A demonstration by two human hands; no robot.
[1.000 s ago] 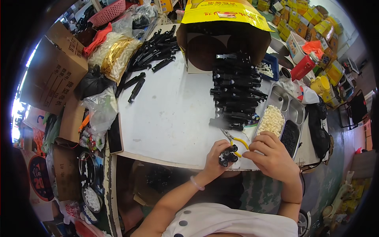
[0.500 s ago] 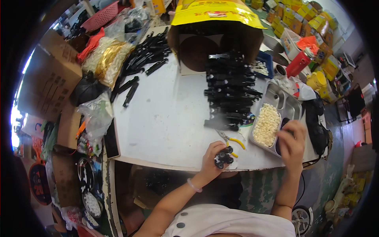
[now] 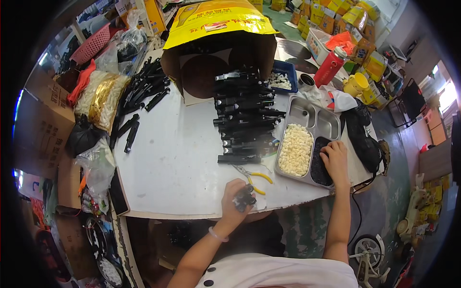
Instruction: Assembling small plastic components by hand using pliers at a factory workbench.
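Note:
Near the table's front edge, my left hand [image 3: 232, 204] is wrapped round a bunch of short black cylindrical parts [image 3: 245, 198], their round ends facing up. My right hand [image 3: 336, 161] is at the steel divided tray [image 3: 303, 100], its bent fingertips down among tiny black pieces [image 3: 321, 168] in the right compartment. Whether a piece is between those fingertips is hidden. Beside them, another compartment is heaped with small cream-white pieces [image 3: 295, 151]. Just beyond my left hand lie pliers with yellow handles [image 3: 259, 177]. A row of long black plastic parts [image 3: 247, 117] is stacked farther back.
An open yellow-topped carton [image 3: 216, 24] stands at the back. More black parts [image 3: 144, 86] are piled back left, beside a bag of white pieces [image 3: 102, 96]. Right of the carton are a blue bin [image 3: 289, 69], a red bottle [image 3: 330, 66] and a yellow cup [image 3: 355, 84].
My right hand has come down from above the tray into the black pieces. My left hand still holds the cylindrical parts. The whole view has shifted, so the table appears farther left.

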